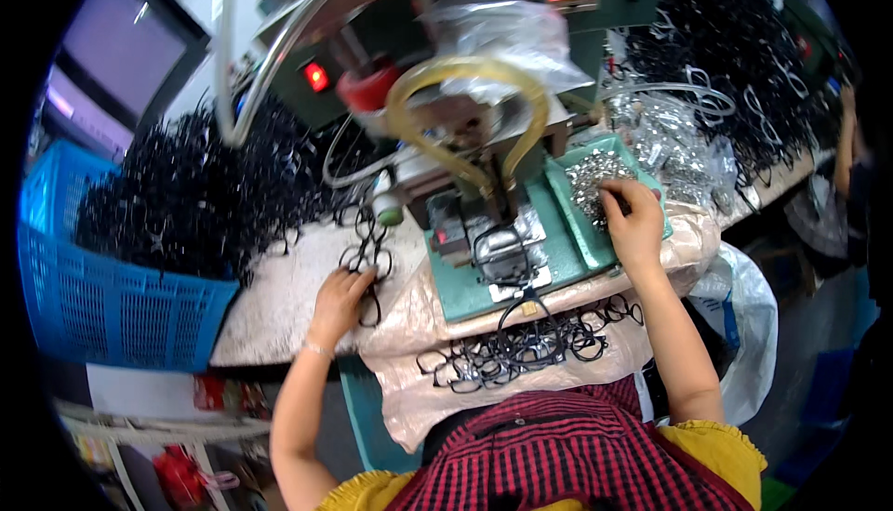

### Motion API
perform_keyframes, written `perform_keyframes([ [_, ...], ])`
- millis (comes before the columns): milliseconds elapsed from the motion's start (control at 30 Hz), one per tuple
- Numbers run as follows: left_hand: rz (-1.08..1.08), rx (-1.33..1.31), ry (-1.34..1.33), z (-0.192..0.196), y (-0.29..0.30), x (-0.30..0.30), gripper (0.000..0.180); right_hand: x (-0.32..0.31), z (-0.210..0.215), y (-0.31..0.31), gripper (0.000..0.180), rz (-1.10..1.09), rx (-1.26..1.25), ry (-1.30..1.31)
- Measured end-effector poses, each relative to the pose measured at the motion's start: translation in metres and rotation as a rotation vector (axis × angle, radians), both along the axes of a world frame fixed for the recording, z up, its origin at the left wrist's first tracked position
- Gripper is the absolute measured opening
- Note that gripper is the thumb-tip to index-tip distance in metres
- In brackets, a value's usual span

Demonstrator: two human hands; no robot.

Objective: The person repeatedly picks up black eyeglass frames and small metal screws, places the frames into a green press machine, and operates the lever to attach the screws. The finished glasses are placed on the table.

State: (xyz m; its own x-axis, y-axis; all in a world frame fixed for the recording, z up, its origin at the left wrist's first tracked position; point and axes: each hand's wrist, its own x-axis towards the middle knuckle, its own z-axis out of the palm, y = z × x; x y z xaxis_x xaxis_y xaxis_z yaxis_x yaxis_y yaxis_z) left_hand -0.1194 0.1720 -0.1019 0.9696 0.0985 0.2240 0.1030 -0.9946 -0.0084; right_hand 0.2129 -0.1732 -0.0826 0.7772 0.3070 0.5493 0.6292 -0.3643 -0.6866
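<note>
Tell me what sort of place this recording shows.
Probably an eyewear factory or workshop: dark glasses frames are heaped at the left, a bench machine with tubing stands in front of the person, and a green tray holds many small metal parts.

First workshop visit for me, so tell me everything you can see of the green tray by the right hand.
The green tray is a shallow, open, oblong box with raised walls, perhaps plastic. It lies flat, toward the right of the machine. Small, shiny, silvery bits are heaped toward its far end. The right hand reaches in, fingertips at the heap.
</note>
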Motion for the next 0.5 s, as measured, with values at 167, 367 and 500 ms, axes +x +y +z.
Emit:
perform_keyframes([
  [167, 0.443, -0.182, -0.436, 0.025, 0.020, 0.016, 0.038, -0.016, -0.001, -0.072, 0.013, -0.125, -0.035, -0.052],
  [367, 0.708, -0.394, -0.302, -0.058, 0.053, 0.016, 0.029, -0.017, 0.001, -0.088, 0.013, -0.098, 0.018, -0.060],
  [500, 0.475, -0.358, -0.367, -0.034, -0.006, 0.076, 0.026, -0.043, 0.058, -0.032, 0.013, 0.314, 0.148, 0.108],
])
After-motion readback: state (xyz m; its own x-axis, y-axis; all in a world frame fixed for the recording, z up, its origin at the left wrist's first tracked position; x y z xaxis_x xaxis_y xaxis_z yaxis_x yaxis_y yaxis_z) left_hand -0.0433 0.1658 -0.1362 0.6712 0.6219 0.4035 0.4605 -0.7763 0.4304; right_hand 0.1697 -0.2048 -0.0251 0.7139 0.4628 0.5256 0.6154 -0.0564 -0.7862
